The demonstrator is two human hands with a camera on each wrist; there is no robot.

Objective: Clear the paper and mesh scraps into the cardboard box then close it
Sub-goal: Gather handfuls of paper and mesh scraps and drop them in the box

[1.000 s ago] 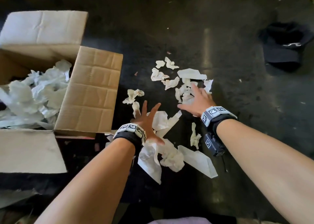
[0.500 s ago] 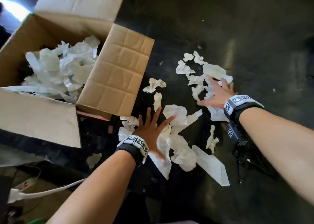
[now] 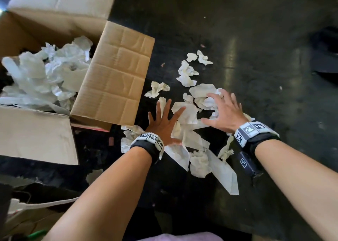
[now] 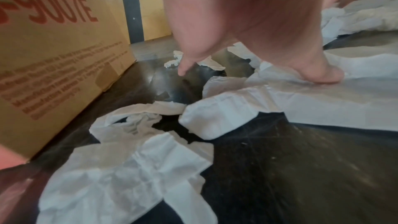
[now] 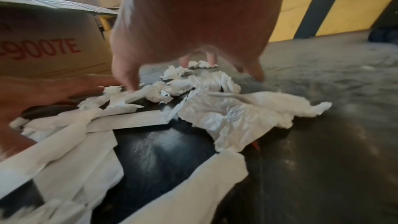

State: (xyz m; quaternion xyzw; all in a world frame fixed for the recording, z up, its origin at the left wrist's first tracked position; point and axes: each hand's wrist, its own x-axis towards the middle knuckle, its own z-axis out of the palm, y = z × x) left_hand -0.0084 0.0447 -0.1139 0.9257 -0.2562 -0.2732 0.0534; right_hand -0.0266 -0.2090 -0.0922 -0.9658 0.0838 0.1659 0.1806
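Several white paper scraps [image 3: 188, 112] lie scattered on the dark floor right of an open cardboard box [image 3: 113, 72] that holds a heap of white scraps [image 3: 45, 72]. My left hand [image 3: 164, 120] lies spread, fingers straight, on the scraps near the box flap; its thumb presses a sheet [image 4: 323, 94] in the left wrist view. My right hand [image 3: 223, 109] is spread over the crumpled scraps [image 5: 189, 84] further right, fingers slightly bent, gripping nothing. More scraps [image 3: 199, 162] lie below both wrists.
The box's side with red print [image 4: 47, 14] stands close on the left. A dark bundle [image 3: 325, 45] lies at the far right. A white cable [image 3: 51, 203] and clutter sit at the lower left. Yellow and black wall [image 5: 323, 2] behind.
My right hand has slid left and toward me, dragging scraps closer to the left hand. The left hand stays spread on the pile. The head view has shifted toward the box.
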